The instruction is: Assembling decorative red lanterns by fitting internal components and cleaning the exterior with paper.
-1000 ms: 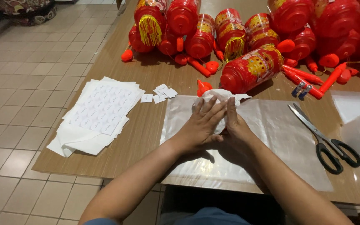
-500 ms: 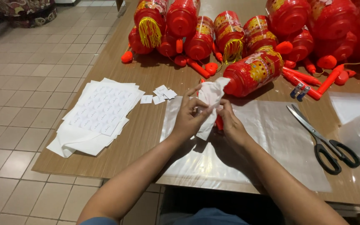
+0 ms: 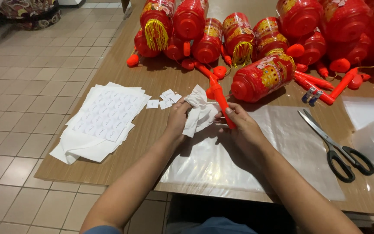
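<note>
While your hands have parted since a moment ago, baring the orange lantern handle (image 3: 220, 100) over the clear plastic sheet (image 3: 256, 169), your left hand (image 3: 177, 121) pinches the crumpled white cloth (image 3: 199, 113) and your right hand (image 3: 241, 126) clasps that slim, glossy handle beside the red lantern (image 3: 262, 78).
</note>
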